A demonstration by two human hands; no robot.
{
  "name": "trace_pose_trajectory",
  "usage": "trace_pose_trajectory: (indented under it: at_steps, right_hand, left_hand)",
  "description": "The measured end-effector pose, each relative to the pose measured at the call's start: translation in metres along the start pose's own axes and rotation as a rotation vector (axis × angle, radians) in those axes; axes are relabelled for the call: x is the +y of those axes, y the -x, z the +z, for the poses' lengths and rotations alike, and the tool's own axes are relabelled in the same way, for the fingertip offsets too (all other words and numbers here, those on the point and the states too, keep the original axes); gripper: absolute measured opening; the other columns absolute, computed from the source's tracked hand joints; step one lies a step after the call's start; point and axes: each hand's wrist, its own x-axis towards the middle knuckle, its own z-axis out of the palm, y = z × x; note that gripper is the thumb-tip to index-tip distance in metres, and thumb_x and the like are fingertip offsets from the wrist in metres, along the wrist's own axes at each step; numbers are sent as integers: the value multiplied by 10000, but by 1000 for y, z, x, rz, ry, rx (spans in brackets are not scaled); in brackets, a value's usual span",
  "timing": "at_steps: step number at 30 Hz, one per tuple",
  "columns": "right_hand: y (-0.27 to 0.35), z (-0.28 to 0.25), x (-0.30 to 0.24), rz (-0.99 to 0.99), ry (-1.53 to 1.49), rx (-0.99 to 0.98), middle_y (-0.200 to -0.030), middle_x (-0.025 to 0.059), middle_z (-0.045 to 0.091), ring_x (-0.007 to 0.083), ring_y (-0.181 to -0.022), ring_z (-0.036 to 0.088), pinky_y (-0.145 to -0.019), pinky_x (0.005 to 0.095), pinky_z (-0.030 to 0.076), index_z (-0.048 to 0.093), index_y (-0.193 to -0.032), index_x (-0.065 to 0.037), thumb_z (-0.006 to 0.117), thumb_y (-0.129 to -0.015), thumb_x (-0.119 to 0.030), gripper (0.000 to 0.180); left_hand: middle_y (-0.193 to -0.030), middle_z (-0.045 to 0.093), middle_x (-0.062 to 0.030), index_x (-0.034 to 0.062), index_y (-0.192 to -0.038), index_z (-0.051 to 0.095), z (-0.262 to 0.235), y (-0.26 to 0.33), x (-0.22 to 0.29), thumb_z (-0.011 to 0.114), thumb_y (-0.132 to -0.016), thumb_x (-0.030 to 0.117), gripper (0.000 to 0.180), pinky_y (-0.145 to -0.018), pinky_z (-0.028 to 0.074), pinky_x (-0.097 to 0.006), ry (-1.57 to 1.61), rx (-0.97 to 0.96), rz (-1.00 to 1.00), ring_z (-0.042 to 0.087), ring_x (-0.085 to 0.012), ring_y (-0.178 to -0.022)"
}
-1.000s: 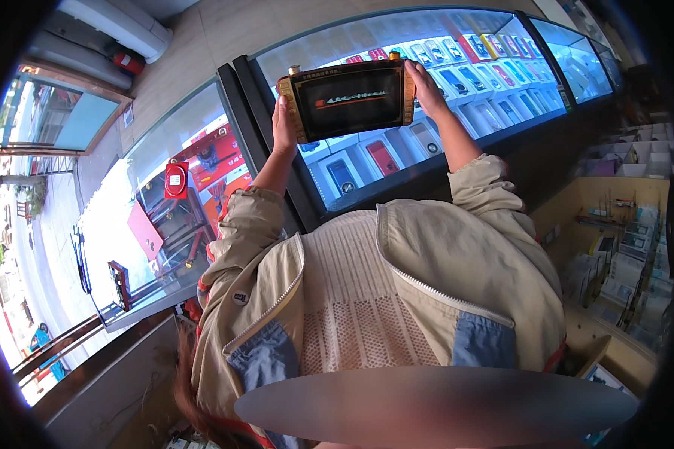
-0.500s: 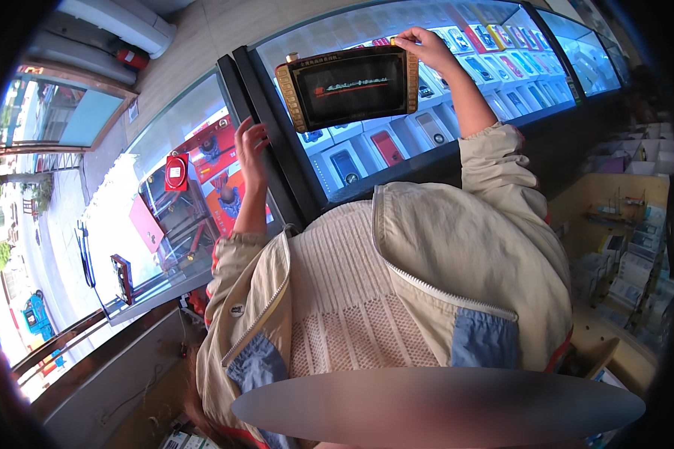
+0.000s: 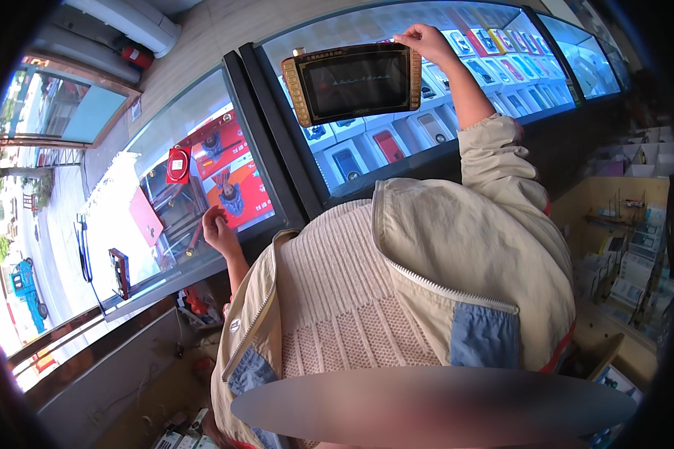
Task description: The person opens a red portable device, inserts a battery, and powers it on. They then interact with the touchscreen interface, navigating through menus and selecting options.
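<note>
A portable video player [image 3: 358, 82] with a gold and dark frame stands slightly tilted over the glass display counter, its screen dark with a thin line of bluish marks. At its top right corner my right hand [image 3: 427, 45] pinches the edge with thumb and fingertips. My left hand [image 3: 219, 232] is well away from the player, by the near edge of the left-hand counter, its fingers curled in with nothing visible in them. Under the glass beside it lies a red printed poster [image 3: 232, 179] with pictures of a figure.
Rows of boxed phones [image 3: 389, 146] fill the lit glass case beneath the player. A red box with a round disc [image 3: 177, 165] and a pink sheet [image 3: 146, 215] are on the left counter. A small framed item [image 3: 120, 273] stands at its far left end. Shelves with small boxes [image 3: 636, 262] are at right.
My left hand has moved down and left, away from the player, and its fingers have curled. The player has shifted slightly up and right. Its screen marks have become fainter.
</note>
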Motion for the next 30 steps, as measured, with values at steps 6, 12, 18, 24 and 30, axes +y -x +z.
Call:
trace_pose_trajectory:
  at_steps: [6, 12, 18, 24, 30]
  right_hand:
    - [-3, 3, 1, -30, -70, -58, -961, 67, 708, 147, -901, 650, -822, 294, 492, 697, -1080, -30, 629, -933, -281, 299]
    - [-2, 4, 3, -26, -84, -91, -1030, 64, 706, 148, -976, 651, -867, 298, 486, 685, -1126, -44, 604, -951, -286, 309]
    - [-1, 12, 11, -57, -184, -36, -982, 68, 704, 153, -914, 653, -834, 304, 496, 688, -1063, -37, 647, -924, -320, 318]
    - [1, 12, 13, -24, -183, -61, -1016, 37, 682, 115, -986, 628, -881, 263, 471, 655, -1119, -55, 619, -956, -323, 315]
    - [9, 18, 11, -85, -250, 1, -1003, 28, 683, 119, -963, 634, -866, 264, 481, 659, -1112, -60, 629, -952, -329, 315]
  left_hand:
    - [-821, 628, -26, -6, -992, 652, 0, -4, -3, 422, -859, -82, 276, -636, 431, -222, -46, 4, -1, 528, -79, -693]
    - [-818, 626, -28, -5, -984, 653, -3, -4, -3, 420, -859, -84, 275, -631, 431, -219, -31, -1, -5, 530, -78, -690]
    - [-824, 626, -33, -11, -988, 649, -6, -6, -1, 419, -862, -80, 271, -630, 437, -221, -72, -10, 2, 534, -82, -689]
    - [-815, 628, -36, -15, -984, 651, -6, -6, 3, 423, -868, -78, 263, -615, 434, -219, -47, -3, -24, 532, -81, -680]
    - [-812, 630, -36, -15, -983, 652, -13, -8, 1, 418, -869, -82, 268, -600, 427, -213, 15, -35, -42, 526, -73, -669]
